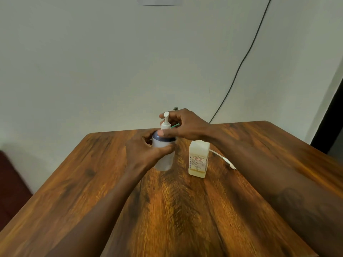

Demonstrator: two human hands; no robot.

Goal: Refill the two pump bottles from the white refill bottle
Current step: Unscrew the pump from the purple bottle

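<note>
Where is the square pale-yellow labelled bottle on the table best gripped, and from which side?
Probably the mid-body of the square pale-yellow labelled bottle, across its flat side faces, coming from the near side: it stands upright, and the round white pump bottle sits close on its left.

Over the wooden table (74,182), both arms show bare from left hand (143,150) and right hand (186,125) back, with a blurred marking (289,199) on the right forearm (274,169).

Soft, dim, even indoor light, warm sheen on the table (185,210), motion blur and wide-angle bending at the edges.
</note>
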